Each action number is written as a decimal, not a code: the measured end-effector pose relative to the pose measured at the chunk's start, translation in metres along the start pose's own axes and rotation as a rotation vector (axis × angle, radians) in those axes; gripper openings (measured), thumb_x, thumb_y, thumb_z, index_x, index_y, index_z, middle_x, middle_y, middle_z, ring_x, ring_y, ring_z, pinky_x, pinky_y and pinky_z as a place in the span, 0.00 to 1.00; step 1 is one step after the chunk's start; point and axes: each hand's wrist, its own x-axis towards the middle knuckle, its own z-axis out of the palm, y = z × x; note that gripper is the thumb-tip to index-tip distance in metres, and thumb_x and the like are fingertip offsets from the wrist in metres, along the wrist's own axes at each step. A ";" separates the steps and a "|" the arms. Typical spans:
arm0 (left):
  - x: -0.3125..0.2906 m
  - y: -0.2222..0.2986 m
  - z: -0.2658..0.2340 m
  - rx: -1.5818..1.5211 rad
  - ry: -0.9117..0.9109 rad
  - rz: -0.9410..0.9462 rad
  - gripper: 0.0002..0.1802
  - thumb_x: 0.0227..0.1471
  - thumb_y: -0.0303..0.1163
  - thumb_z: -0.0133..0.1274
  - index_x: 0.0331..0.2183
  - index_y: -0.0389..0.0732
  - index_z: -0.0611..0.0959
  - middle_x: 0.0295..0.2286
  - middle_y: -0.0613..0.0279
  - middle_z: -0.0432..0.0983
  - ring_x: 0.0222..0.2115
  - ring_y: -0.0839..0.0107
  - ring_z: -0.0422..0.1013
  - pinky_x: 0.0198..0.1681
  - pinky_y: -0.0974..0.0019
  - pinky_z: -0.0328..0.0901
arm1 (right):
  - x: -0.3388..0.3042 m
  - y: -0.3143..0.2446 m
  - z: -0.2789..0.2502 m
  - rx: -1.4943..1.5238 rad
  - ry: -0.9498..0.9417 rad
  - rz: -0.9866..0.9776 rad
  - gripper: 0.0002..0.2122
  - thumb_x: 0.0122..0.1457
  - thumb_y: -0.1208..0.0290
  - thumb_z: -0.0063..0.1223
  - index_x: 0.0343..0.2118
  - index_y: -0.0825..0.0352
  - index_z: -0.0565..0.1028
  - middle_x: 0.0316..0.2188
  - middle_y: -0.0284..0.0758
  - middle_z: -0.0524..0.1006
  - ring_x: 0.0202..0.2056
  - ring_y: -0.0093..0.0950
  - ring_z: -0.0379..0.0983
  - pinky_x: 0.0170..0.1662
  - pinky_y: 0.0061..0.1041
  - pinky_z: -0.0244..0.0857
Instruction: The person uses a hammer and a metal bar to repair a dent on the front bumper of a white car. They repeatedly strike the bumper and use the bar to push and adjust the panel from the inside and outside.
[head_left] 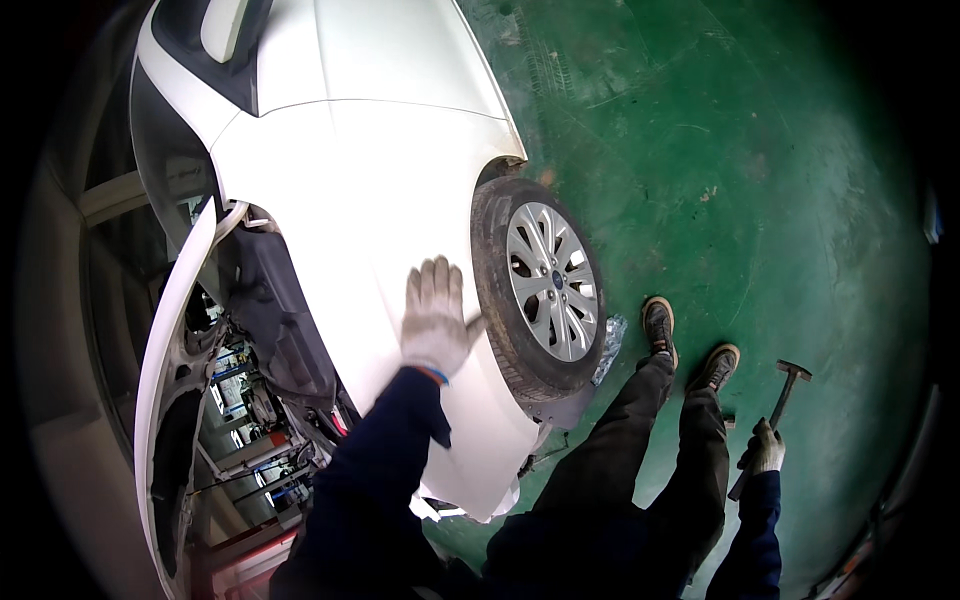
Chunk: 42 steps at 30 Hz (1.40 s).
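My left hand, in a pale work glove, lies flat on the white front fender of a car, fingers stretched out and thumb apart. Just right of it is the front wheel, with a black tire and a silver multi-spoke rim. Down at my right side, my right hand, gloved too, is wrapped round the handle of a hammer. The hammer's head points away from me, above the green floor. Part of its handle sticks out below the fist.
The car's hood stands raised at the left, beside the engine bay with its dark plastic cover. My shoes are on the green floor right of the wheel. Crumpled clear plastic lies against the tire.
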 end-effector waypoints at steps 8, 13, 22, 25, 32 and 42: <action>-0.044 0.021 -0.007 -0.158 -0.123 -0.055 0.49 0.58 0.59 0.52 0.64 0.27 0.64 0.65 0.37 0.55 0.68 0.41 0.49 0.72 0.40 0.39 | -0.016 -0.034 0.042 -0.148 -0.109 -0.015 0.14 0.62 0.59 0.61 0.32 0.65 0.73 0.15 0.30 0.67 0.08 0.27 0.60 0.10 0.30 0.55; -0.002 0.024 -0.004 -0.167 -0.118 -0.107 0.47 0.57 0.59 0.52 0.64 0.31 0.66 0.67 0.44 0.55 0.70 0.49 0.47 0.74 0.45 0.37 | -0.012 -0.067 0.082 -0.227 -0.080 -0.045 0.15 0.61 0.57 0.61 0.30 0.64 0.73 0.15 0.30 0.67 0.09 0.26 0.58 0.11 0.29 0.53; -0.006 0.021 -0.006 -0.582 0.045 -0.146 0.36 0.48 0.45 0.64 0.54 0.35 0.78 0.59 0.48 0.68 0.66 0.51 0.57 0.71 0.44 0.48 | -0.023 -0.148 0.205 -0.409 -0.217 -0.029 0.12 0.61 0.61 0.62 0.34 0.65 0.75 0.17 0.28 0.69 0.14 0.23 0.63 0.17 0.27 0.57; -0.013 0.021 -0.009 -0.729 0.066 -0.152 0.33 0.46 0.41 0.65 0.52 0.36 0.79 0.54 0.50 0.73 0.64 0.51 0.61 0.70 0.43 0.50 | -0.037 -0.162 0.252 -0.547 -0.233 -0.130 0.12 0.62 0.62 0.59 0.35 0.69 0.76 0.18 0.32 0.72 0.15 0.25 0.66 0.18 0.27 0.61; -0.010 0.007 -0.014 -0.862 0.152 -0.138 0.31 0.46 0.38 0.65 0.52 0.38 0.77 0.54 0.51 0.72 0.59 0.48 0.64 0.66 0.39 0.54 | -0.080 -0.207 0.333 -0.617 -0.444 -0.025 0.16 0.61 0.63 0.61 0.41 0.71 0.72 0.20 0.34 0.71 0.12 0.30 0.66 0.13 0.33 0.61; 0.097 -0.081 -0.057 -0.126 -0.156 -0.383 0.34 0.57 0.40 0.54 0.61 0.36 0.68 0.64 0.48 0.60 0.63 0.49 0.59 0.67 0.41 0.51 | -0.043 -0.314 0.407 -0.642 -0.508 0.059 0.16 0.61 0.63 0.61 0.39 0.73 0.72 0.20 0.33 0.70 0.14 0.29 0.66 0.15 0.32 0.61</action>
